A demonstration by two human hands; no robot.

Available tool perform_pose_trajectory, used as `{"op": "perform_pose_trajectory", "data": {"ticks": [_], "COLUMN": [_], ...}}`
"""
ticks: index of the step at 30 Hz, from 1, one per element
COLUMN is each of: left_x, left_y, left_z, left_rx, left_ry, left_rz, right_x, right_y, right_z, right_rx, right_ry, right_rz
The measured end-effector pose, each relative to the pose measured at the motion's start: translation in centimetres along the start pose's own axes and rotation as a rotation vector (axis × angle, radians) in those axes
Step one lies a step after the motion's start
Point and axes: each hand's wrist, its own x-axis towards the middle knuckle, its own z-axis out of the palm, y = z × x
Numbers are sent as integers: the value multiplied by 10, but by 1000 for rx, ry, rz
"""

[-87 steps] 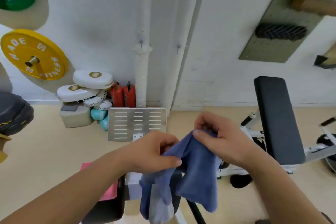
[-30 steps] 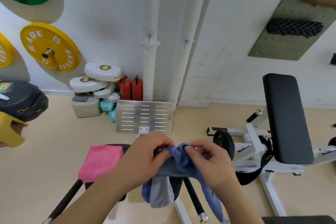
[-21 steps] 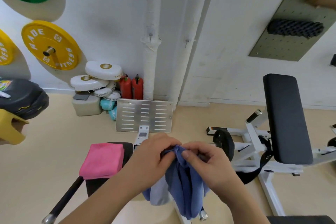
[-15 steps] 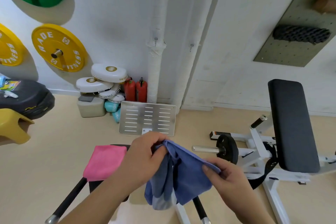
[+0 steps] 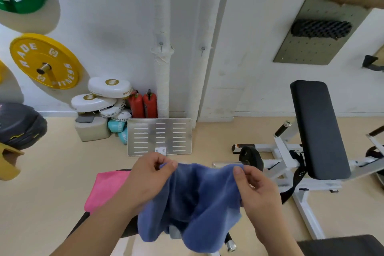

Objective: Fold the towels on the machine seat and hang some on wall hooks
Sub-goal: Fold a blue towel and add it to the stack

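Both hands, left hand [image 5: 150, 176] and right hand [image 5: 252, 186], pinch the blue towel's [image 5: 197, 199] top edge, spread apart

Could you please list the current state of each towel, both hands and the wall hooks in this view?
blue towel: held up by its top edge, spread between both hands, hanging loose, not folded.
pink towel: lying flat on the dark seat, apparently folded.
left hand: pinching the blue towel's top left edge.
right hand: pinching its top right edge.
wall hooks: bare, nothing hung.
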Motion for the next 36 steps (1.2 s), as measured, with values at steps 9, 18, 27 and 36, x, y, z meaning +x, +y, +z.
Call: {"op": "perform_pose_trajectory", "data": {"ticks": [9,18,27,36], "left_x": [-36,-43,-43,-56], "left_y": [28,21,17,26], "left_z": [43,42,28,43], "left_rx": [-590,-732,-463,-405], "left_ry": [-233,-202,-101,-194], "left_rz": [-66,-168,-90,5], "right_x": [-22,-28,-30,-37], "right_y": [-5,3,6,8], "right_z": [35,39,33,50], "right_rx": [78,79,79,51], "right_ry": [-145,-46,126,-31], "right_rz": [-14,-122,-267,-197]}}
